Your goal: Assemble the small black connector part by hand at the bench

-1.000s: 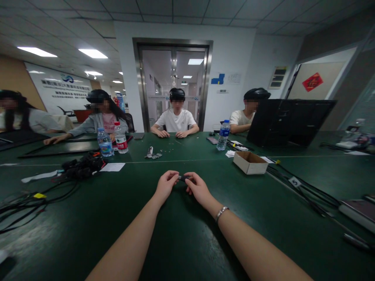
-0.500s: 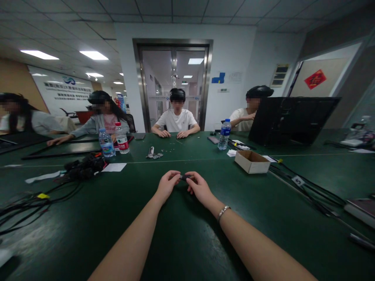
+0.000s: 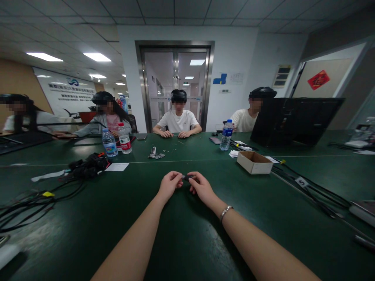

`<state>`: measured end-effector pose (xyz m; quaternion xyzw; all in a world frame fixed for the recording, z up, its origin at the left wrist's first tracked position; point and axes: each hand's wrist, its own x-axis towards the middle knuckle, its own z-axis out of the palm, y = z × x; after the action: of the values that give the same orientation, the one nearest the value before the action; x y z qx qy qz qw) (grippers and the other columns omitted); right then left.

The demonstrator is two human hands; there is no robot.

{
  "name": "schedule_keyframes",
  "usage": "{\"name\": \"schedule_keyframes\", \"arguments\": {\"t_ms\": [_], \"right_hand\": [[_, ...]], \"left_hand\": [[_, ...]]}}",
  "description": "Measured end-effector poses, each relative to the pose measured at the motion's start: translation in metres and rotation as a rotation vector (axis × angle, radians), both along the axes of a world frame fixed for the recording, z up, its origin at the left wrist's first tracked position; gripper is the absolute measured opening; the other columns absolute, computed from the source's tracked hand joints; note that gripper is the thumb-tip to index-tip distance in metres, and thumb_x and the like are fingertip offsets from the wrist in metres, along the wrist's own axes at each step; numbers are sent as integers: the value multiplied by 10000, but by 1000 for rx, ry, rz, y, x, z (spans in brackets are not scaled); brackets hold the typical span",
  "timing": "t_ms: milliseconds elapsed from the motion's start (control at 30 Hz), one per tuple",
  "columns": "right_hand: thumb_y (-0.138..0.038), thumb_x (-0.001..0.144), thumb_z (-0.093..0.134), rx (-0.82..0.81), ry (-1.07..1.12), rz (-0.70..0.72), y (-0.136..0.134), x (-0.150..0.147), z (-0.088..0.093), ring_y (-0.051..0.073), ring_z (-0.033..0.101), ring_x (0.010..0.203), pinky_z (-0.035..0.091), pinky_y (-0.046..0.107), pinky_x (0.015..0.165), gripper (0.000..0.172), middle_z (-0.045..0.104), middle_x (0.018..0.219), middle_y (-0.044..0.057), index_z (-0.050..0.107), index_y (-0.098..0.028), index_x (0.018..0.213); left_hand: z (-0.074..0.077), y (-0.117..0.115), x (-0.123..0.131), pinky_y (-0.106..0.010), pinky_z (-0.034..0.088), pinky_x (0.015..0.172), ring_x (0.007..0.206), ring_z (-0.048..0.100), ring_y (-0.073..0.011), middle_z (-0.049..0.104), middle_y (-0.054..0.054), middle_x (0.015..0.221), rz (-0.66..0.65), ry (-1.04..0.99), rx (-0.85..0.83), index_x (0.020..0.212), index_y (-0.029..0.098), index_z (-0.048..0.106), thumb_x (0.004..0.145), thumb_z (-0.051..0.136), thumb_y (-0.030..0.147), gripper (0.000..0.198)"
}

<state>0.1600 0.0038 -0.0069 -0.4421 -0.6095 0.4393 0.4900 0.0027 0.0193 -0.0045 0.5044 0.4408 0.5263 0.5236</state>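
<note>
Over the green table (image 3: 181,226), a small dark object (image 3: 186,177) is held between my two hands. My left hand (image 3: 170,185) pinches its left end, which looks lighter grey. The fingers of my right hand (image 3: 200,187) are closed on its right, black part. A metal bracelet (image 3: 226,213) circles my right wrist. Farther forward on the table lie a small silvery piece (image 3: 153,151) and several tiny bits. The object is too small to name surely.
An open cardboard box (image 3: 254,168) stands at the right, beside black cables (image 3: 313,193). Bottles (image 3: 226,134) and a black bundle (image 3: 89,166) stand or lie farther off. Several people wearing headsets sit across the table; a large black monitor (image 3: 293,121) is at the right.
The view has shifted slightly. At the left, a person has tilted up a dark flat panel that lay on the table. My hands keep nearly the same pose around the small object.
</note>
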Motion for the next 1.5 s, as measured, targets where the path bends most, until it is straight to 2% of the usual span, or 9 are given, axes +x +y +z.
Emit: {"name": "schedule_keyframes", "arguments": {"t_ms": [233,533,700,900,1233,1367,1500], "right_hand": [[-274,807,509,-2,26,-6,2,0,-1,84,523,505,407,178,433,228,504,669,-44,542,-180,1013],[-292,794,528,-11,38,0,3,0,-3,86,521,506,402,184,434,238,522,689,-37,546,-180,1002],[-308,796,532,-3,17,14,4,0,-4,85,521,506,408,188,447,258,529,685,-36,555,-182,1021],[-293,795,538,15,6,24,4,1,-4,86,511,505,408,186,453,245,527,651,-39,559,-172,1007],[-278,805,517,1,22,26,1,1,0,85,521,515,409,184,446,237,513,673,-40,548,-176,1016],[-266,805,512,-12,27,19,3,0,-2,86,522,514,405,181,438,233,523,677,-37,548,-174,1015],[-281,804,519,-14,46,7,6,0,-5,84,510,493,395,182,430,237,529,664,-39,544,-172,1013]], "left_hand": [[4,-3,-1,-236,493,685,729,616,-121,647,-43,783,-53,-56,16,851,145,635,682,734,314,258],[5,-4,-3,-256,493,758,773,604,-119,627,-32,829,-40,-23,32,806,149,637,631,749,226,222],[7,-5,-2,-270,522,692,770,630,-141,627,-51,886,-82,-33,-19,973,178,600,707,719,308,319],[2,-2,1,-221,491,606,688,608,-121,622,-46,792,-108,53,-9,844,131,631,708,712,416,326],[-2,1,-3,-263,489,700,771,602,-145,643,-57,840,-125,83,118,914,152,659,678,733,382,339],[-3,1,-3,-272,494,721,820,602,-160,639,-68,881,-126,85,114,925,151,659,667,742,362,344],[3,-4,-2,-276,508,727,783,611,-142,624,-61,891,-121,34,51,956,152,631,658,759,360,385]]}}
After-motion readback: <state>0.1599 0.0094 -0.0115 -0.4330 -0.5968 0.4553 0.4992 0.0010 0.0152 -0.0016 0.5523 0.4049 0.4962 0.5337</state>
